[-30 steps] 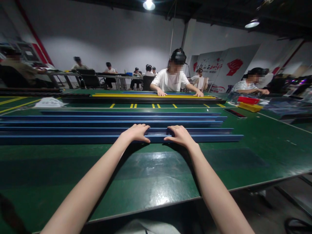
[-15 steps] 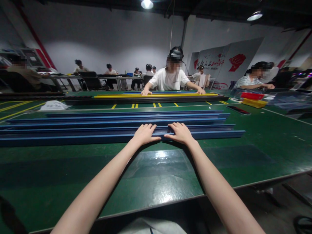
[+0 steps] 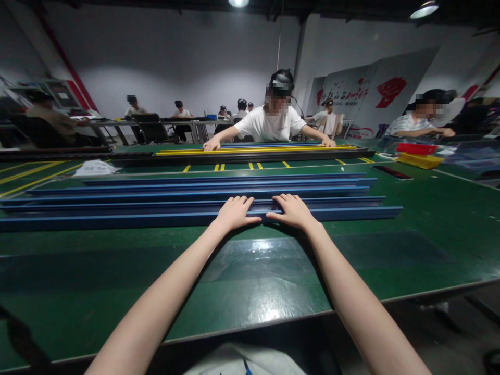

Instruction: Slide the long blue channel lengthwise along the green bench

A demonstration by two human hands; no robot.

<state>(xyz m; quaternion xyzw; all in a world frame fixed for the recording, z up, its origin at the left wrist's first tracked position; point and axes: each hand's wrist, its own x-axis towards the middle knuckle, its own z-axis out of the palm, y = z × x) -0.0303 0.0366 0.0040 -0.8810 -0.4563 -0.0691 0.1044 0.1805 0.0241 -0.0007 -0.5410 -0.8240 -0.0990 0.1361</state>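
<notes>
Several long blue rails [image 3: 156, 200] lie side by side across the green table [image 3: 253, 281]. My left hand [image 3: 234, 212] rests palm down on the nearest blue rail [image 3: 97, 223], fingers stretched over its top and thumb against its front face. My right hand [image 3: 292, 209] lies flat on the same rail close beside it, fingers pointing left. Neither hand holds anything up; both press on the rail near its middle.
Across the table a person in a white shirt [image 3: 271, 125] has both hands on yellow and black rails [image 3: 253, 152]. A red and a yellow tray [image 3: 417, 154] and a dark phone [image 3: 391, 172] lie at the right. White paper [image 3: 96, 167] lies at the left. More people sit behind.
My hands have come closer together on the nearest rail, and the rail has slid a little away from me. The person opposite has spread their arms wider.
</notes>
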